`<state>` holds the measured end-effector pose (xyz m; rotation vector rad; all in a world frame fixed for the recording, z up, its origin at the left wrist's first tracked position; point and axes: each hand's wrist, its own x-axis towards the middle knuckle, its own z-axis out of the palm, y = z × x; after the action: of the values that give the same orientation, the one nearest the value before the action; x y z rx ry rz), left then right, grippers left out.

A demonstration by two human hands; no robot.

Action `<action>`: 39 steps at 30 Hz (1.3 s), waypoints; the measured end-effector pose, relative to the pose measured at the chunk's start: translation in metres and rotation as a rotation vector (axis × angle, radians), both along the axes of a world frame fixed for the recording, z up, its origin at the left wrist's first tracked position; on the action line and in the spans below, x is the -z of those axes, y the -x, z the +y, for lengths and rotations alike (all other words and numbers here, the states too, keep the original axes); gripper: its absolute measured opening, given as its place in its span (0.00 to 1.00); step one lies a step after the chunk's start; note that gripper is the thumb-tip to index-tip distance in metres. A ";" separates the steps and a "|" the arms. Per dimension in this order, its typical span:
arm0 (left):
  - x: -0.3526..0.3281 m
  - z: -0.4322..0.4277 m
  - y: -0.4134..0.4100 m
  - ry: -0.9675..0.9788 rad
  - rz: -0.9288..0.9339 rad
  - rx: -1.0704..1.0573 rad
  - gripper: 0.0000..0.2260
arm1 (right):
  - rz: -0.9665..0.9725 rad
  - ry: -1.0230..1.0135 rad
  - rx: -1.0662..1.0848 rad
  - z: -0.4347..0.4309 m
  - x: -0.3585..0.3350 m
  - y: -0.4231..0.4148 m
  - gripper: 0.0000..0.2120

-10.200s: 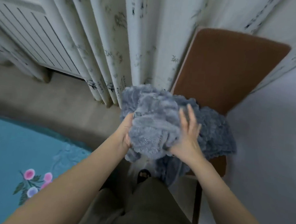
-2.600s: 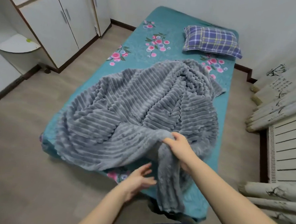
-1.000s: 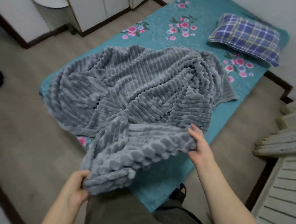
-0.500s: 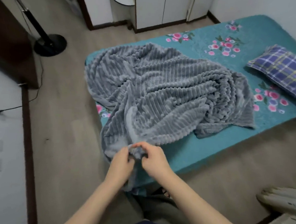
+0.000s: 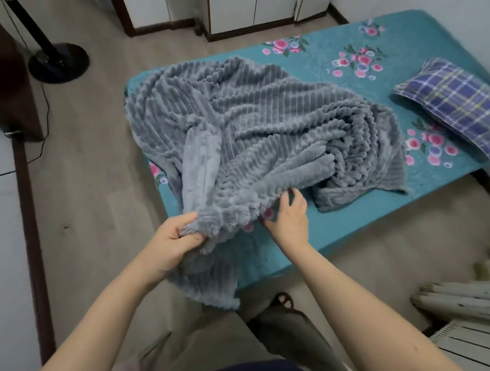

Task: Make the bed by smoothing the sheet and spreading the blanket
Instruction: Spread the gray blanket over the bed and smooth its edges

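No text, label, brand, number or sign could be read anywhere in the view. The sheet (image 5: 324,61) at 1 o'clock bore only printed flowers, and the pillow (image 5: 458,103) at 2 o'clock only a plaid pattern.

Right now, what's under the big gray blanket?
The teal flowered sheet shows all around the blanket, so the bed is underneath. The left hand grips one corner. Anything else beneath is covered.
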<state>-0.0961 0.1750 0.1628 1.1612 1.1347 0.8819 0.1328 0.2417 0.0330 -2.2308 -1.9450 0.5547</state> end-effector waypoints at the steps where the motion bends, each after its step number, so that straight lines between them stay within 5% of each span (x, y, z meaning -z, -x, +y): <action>1: -0.006 0.001 -0.003 0.005 0.001 0.013 0.10 | -0.008 -0.055 0.070 0.007 -0.003 -0.002 0.25; 5: -0.021 -0.005 -0.009 0.045 0.081 0.101 0.08 | 0.039 -0.138 0.385 0.049 -0.015 -0.036 0.22; 8: -0.023 -0.013 -0.007 0.088 0.158 -0.128 0.06 | -0.045 0.061 0.128 0.083 -0.013 -0.086 0.22; 10: -0.010 -0.019 0.003 0.080 0.395 -0.389 0.06 | -0.042 0.115 -0.008 0.099 -0.015 -0.121 0.14; 13: 0.007 -0.026 -0.018 0.149 1.024 -0.531 0.14 | 0.122 0.138 -0.130 0.102 -0.037 -0.156 0.05; 17: 0.023 0.007 -0.162 -0.279 0.855 -0.239 0.39 | 0.217 0.101 -0.409 0.080 -0.086 -0.173 0.08; 19: 0.036 0.035 -0.233 -0.312 0.890 -0.097 0.43 | 0.285 0.096 -0.610 0.067 -0.105 -0.178 0.08; 22: 0.038 0.071 -0.290 -0.143 0.887 -0.169 0.14 | 0.474 0.097 -0.692 0.062 -0.113 -0.204 0.06; 24: 0.038 0.081 -0.297 -0.197 0.862 -0.243 0.06 | 0.488 0.132 -0.634 0.071 -0.099 -0.232 0.10; 26: 0.034 0.089 -0.291 -0.210 0.688 -0.383 0.06 | 0.372 0.186 -0.622 0.081 -0.074 -0.260 0.19; 29: 0.035 0.105 -0.284 -0.166 0.515 -0.507 0.06 | 0.332 0.274 -0.512 0.091 -0.031 -0.288 0.20; 33: 0.055 0.126 -0.275 -0.054 0.734 -0.577 0.10 | 0.373 0.444 -0.375 0.112 0.012 -0.316 0.23; 39: 0.134 0.165 -0.250 0.424 0.849 -1.038 0.13 | 0.269 0.552 -0.186 0.161 0.053 -0.384 0.27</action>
<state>0.1535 0.3405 0.0286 0.5066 2.6003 0.8084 0.5166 0.4023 -0.0199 -2.0921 -2.0427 1.4908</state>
